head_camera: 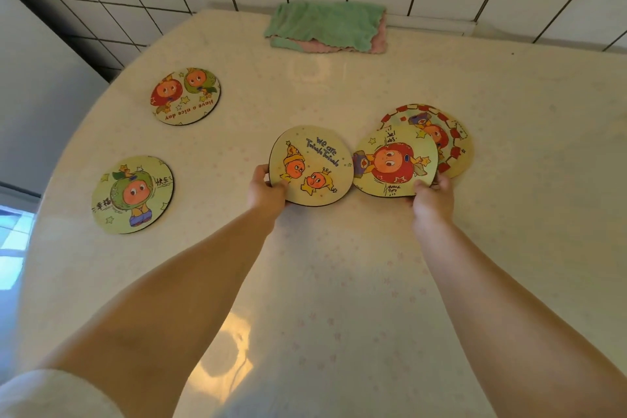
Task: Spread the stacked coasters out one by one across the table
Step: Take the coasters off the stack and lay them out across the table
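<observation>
"We are Twinkle Twinkle" coaster (310, 164) pinched in left hand (266, 192), mid-table. Just right of it, red-haired coaster (395, 161) pinched in right hand (432, 198), overlapping checkered coaster (454, 142). Far left, two coasters (185, 95) (132, 194) lying flat on table (339, 282).

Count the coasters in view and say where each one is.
5: "Have a nice day" coaster far left; green-character coaster near left; "We are" coaster in left hand; red-character coaster in right hand, overlapping checkered coaster. More may hide beneath.
</observation>
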